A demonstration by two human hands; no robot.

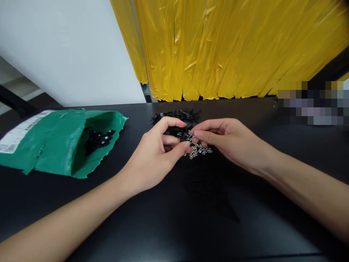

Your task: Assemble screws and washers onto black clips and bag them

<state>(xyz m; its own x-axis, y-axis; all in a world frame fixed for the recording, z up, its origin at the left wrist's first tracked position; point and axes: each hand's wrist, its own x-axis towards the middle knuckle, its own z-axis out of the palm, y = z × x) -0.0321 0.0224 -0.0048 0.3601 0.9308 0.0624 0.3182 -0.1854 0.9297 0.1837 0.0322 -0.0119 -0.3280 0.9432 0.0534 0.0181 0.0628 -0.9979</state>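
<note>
My left hand (pixel 155 156) is curved over the middle of the black table (pixel 169 222), thumb and index finger apart; a small dark piece with a silvery screw seems to sit at its fingers. Thumb and index finger of my right hand (pixel 229 142) are pinched together just right of it, on something too small to make out. Below the fingertips lie small brass-coloured nuts or washers (pixel 194 151) and silvery ones (pixel 204 149). Behind my left hand spreads a heap of small black parts (pixel 188 115).
An open green plastic bag (pixel 57 145) with black pieces (pixel 100 140) inside lies at the left. Yellow plastic sheeting (pixel 218 51) and a white panel (pixel 76 51) stand behind the table. A blurred-out patch covers the right edge.
</note>
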